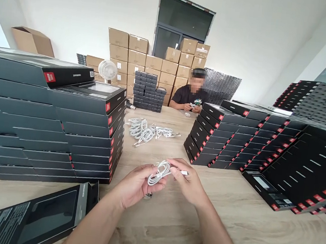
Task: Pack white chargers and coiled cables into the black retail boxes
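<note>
A coiled white cable (159, 174) is held above the table between both hands. My left hand (137, 183) grips the coil from the left, thumb on top and fingers beneath. My right hand (186, 179) pinches the cable's right side, and a white plug end (185, 173) sticks out past its fingers. A small dark item (148, 194) shows just below my left fingers; I cannot make out what it is. Close to my left forearm lies a black box with a window (51, 209), its end flap open.
Tall stacks of black boxes stand at left (89, 129) and right (222, 140). Beyond my hands lies a pile of white cables (147, 130). Across the table (163, 116), a co-worker (190, 95) handles something small. Farther back are a white fan (108, 69) and cardboard cartons (137, 57).
</note>
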`<act>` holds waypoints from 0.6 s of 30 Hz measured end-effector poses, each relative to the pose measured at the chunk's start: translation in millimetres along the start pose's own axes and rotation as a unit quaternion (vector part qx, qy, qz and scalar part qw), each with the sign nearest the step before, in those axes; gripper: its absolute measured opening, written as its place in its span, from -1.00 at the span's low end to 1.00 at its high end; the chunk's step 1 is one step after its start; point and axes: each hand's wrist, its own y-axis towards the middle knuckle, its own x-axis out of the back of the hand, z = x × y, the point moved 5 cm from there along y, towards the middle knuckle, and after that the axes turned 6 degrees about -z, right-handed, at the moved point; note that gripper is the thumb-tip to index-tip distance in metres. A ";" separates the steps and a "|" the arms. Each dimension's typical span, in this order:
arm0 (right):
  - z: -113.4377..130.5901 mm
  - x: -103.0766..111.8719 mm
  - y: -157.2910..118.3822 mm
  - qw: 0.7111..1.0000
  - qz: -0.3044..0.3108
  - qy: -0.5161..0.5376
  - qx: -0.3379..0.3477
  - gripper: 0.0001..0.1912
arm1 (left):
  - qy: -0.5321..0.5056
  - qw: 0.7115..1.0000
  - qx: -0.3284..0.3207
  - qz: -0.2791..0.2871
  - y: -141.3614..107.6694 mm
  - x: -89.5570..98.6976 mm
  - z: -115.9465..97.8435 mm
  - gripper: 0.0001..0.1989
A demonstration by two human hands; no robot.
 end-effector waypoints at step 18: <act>-19.8 -20.3 -3.4 0.948 -0.063 0.255 -0.180 -0.50 | -0.028 0.997 -0.007 0.070 -2.3 -19.0 5.8 -0.69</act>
